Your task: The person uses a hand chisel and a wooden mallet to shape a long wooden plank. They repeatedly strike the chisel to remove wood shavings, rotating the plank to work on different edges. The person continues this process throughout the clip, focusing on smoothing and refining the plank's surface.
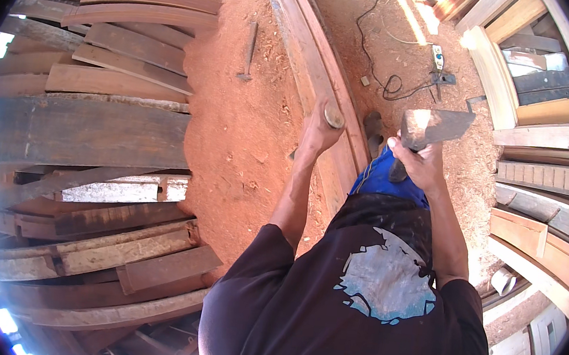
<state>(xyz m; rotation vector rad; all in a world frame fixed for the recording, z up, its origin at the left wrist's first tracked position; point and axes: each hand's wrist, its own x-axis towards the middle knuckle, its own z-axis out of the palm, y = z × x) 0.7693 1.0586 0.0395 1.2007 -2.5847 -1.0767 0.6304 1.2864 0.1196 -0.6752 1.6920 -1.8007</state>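
My left hand (318, 131) is wrapped round a chisel (333, 117); the round wooden end of its handle faces up and most of the rest is hidden. That hand is over a long reddish wooden beam (303, 56) that runs away from me. To the right, my right hand (425, 165) grips a mallet (437, 126), raised, with a dark blocky head that is lighter on one face. Its dark rounded handle end shows below my fingers. The mallet is apart from the chisel.
Stacked planks (76, 133) fill the left side. A hammer (249, 51) lies on reddish sawdust (234, 131). At the upper right are a power strip (437, 57) and a black cable (360, 31). Wooden frames (509, 124) and boards (532, 239) stand along the right.
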